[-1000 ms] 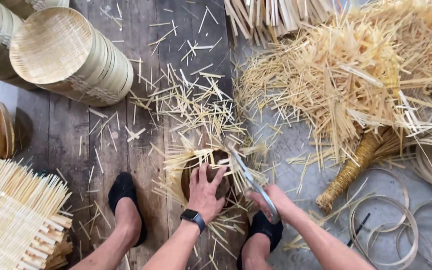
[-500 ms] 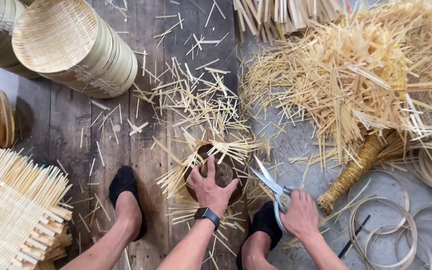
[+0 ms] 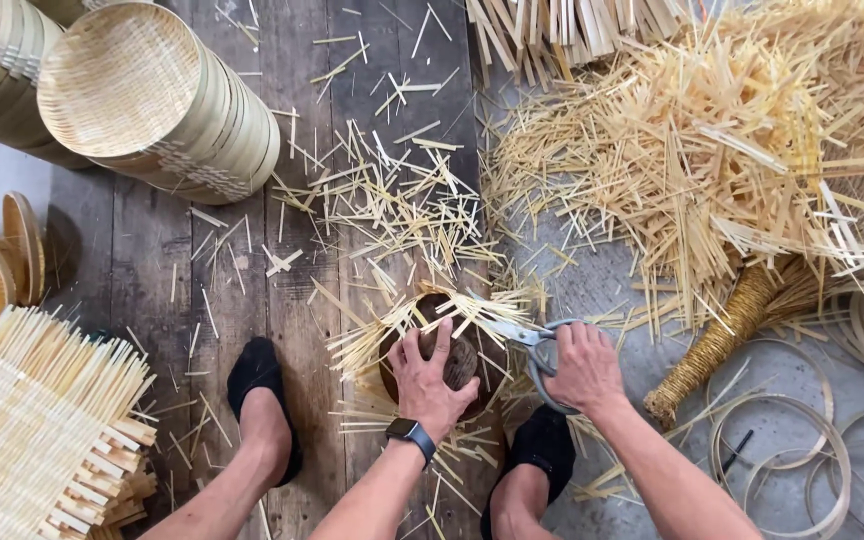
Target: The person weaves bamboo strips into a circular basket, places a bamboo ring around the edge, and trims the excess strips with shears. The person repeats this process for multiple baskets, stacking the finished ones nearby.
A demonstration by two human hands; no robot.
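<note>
My left hand (image 3: 430,375), with a dark watch on its wrist, presses down on a small round woven bamboo piece (image 3: 457,330) that has loose strip ends sticking out around its rim. It lies on a dark round block on the floor between my feet. My right hand (image 3: 580,368) grips metal scissors (image 3: 520,335) by the handles. The blades point left and reach the strip ends at the piece's right edge.
A stack of round woven bamboo trays (image 3: 157,105) lies on its side at upper left. Square woven mats (image 3: 27,445) are piled at lower left. A large heap of bamboo strips (image 3: 742,150) fills the upper right, with bamboo hoops (image 3: 777,455) at lower right. Cut offcuts (image 3: 382,200) litter the wooden floor.
The right hand has turned the scissors from pointing up-left to nearly level, with the blades now at the piece's right rim. The left hand stays pressed on the piece.
</note>
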